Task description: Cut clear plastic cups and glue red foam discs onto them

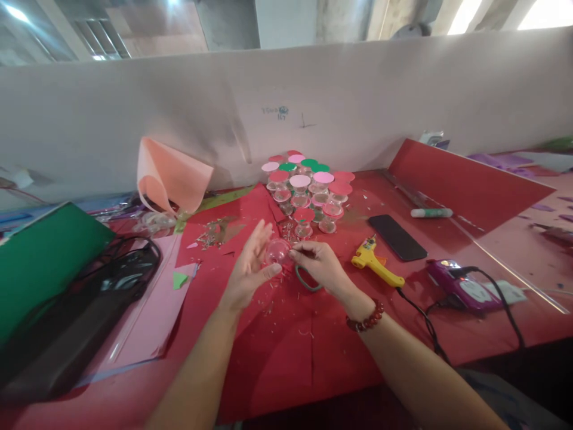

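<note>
A small clear plastic dome-shaped piece [277,252] is between my two hands, above the red paper. My right hand [320,266] pinches its right edge between thumb and fingertips. At its left side, my left hand [253,266] is open, fingers raised and thumb apart; whether it touches the piece is hard to tell. Part of a dark green loop [308,279], like a scissors handle, shows below my right hand. Just beyond, several clear plastic pieces topped with red, pink and green paper discs [299,181] stand in a cluster.
To the right lie a yellow glue gun [376,266], a black phone [397,237], a purple power strip [465,286] with cords, and a marker [432,212]. At left are pink sheets [147,310], a black bag [85,322] and a green board [54,257]. A white partition [188,113] stands behind.
</note>
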Tool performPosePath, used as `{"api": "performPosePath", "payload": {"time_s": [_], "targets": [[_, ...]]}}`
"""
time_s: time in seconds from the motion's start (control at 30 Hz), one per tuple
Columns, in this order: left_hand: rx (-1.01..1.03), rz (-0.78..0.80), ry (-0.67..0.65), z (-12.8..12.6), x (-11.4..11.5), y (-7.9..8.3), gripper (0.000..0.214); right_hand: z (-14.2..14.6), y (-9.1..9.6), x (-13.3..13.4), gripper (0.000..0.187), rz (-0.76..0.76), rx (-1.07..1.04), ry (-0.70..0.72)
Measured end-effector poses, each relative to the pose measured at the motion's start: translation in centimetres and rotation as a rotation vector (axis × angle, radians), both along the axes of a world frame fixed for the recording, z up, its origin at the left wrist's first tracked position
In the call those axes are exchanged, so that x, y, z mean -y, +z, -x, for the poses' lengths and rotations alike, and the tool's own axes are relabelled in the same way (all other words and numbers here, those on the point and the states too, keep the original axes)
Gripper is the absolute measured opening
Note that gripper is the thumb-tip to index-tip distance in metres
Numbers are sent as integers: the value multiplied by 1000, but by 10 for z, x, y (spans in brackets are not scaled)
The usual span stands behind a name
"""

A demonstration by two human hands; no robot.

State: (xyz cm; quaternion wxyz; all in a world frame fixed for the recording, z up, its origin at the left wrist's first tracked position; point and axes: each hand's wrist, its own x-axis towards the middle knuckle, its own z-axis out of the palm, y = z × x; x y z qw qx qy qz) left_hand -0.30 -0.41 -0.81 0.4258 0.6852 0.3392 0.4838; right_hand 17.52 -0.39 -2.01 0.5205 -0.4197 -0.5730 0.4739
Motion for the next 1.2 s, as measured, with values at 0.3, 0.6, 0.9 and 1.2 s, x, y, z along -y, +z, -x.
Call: {"api": "performPosePath", "payload": {"time_s": [0.3,0.6,0.9,1.2], "targets": [[321,469,-112,-1,3,9,43,-2,4,2,18,65,-114,101],[416,529,-47,-11,4,8,37,3,6,5,24,233,-356,26],[436,542,-10,-15,6,11,38,2,10,7,28,241,-348,42],[449,533,32,-17,7,11,38,2,8,7,30,239,-347,42]]}}
